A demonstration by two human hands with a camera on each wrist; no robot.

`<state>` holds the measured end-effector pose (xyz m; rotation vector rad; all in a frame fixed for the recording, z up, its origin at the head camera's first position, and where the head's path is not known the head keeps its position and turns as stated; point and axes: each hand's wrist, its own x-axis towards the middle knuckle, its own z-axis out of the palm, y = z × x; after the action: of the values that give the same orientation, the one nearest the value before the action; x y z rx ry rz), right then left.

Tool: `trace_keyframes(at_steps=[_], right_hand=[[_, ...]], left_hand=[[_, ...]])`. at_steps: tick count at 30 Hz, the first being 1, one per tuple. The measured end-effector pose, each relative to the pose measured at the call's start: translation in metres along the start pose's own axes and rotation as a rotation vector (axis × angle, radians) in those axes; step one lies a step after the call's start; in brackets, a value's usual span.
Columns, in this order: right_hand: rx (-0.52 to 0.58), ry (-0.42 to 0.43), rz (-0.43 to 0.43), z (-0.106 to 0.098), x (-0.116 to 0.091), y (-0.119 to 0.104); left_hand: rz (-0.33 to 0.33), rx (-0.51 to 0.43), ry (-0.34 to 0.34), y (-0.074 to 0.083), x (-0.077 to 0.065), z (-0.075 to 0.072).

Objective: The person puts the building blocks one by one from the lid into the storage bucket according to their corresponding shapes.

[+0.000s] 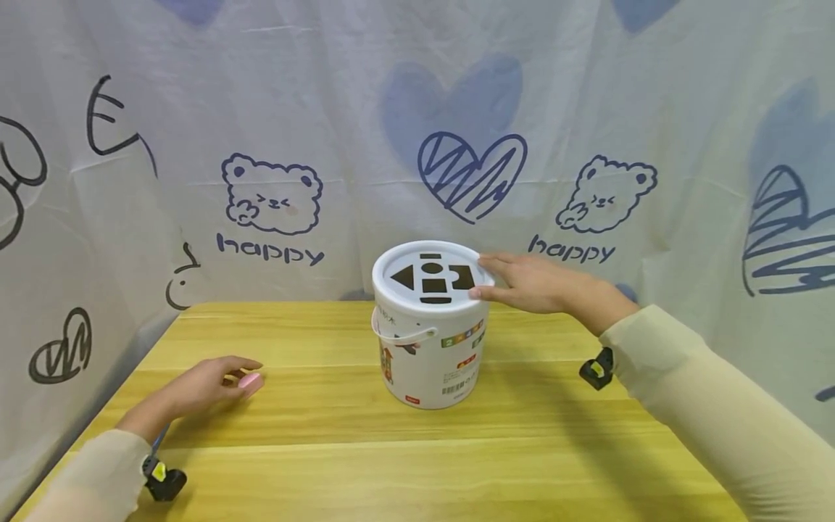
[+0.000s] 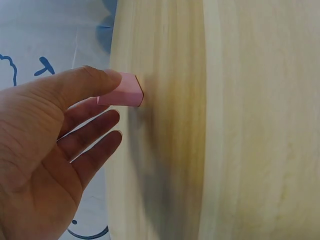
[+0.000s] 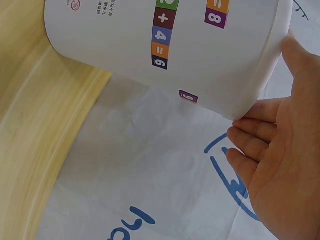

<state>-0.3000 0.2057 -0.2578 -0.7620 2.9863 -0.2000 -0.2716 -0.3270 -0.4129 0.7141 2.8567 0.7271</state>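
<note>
On the left side of the table, my left hand (image 1: pixel 207 388) pinches a small pink block (image 1: pixel 251 383) between thumb and fingers, slightly above the wood. The left wrist view shows the block (image 2: pixel 124 91) with flat, angled faces; the last fingers of that hand (image 2: pixel 40 135) stay loose. A white lidded bucket (image 1: pixel 417 362) stands upright near the middle of the table. Its lid (image 1: pixel 427 272) has several dark shaped holes, including a triangle, a circle and a square. My right hand (image 1: pixel 531 281) rests on the lid's right rim, thumb and fingers spread and fairly straight.
The bucket's white handle (image 1: pixel 404 338) hangs down on its front left side. The wooden table (image 1: pixel 313 471) ends at the back near a pale curtain (image 1: pixel 365 109) printed with hearts and bears. Each wrist carries a small black device (image 1: pixel 164 484).
</note>
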Motion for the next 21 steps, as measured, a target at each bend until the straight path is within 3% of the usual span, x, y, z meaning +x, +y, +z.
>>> trace_keyframes(at_steps=[21], right_hand=[[-0.013,-0.007,-0.007,-0.0005,-0.0001,-0.0009]], left_hand=[[0.013,0.015,-0.027,0.0003,-0.0044,-0.0033]])
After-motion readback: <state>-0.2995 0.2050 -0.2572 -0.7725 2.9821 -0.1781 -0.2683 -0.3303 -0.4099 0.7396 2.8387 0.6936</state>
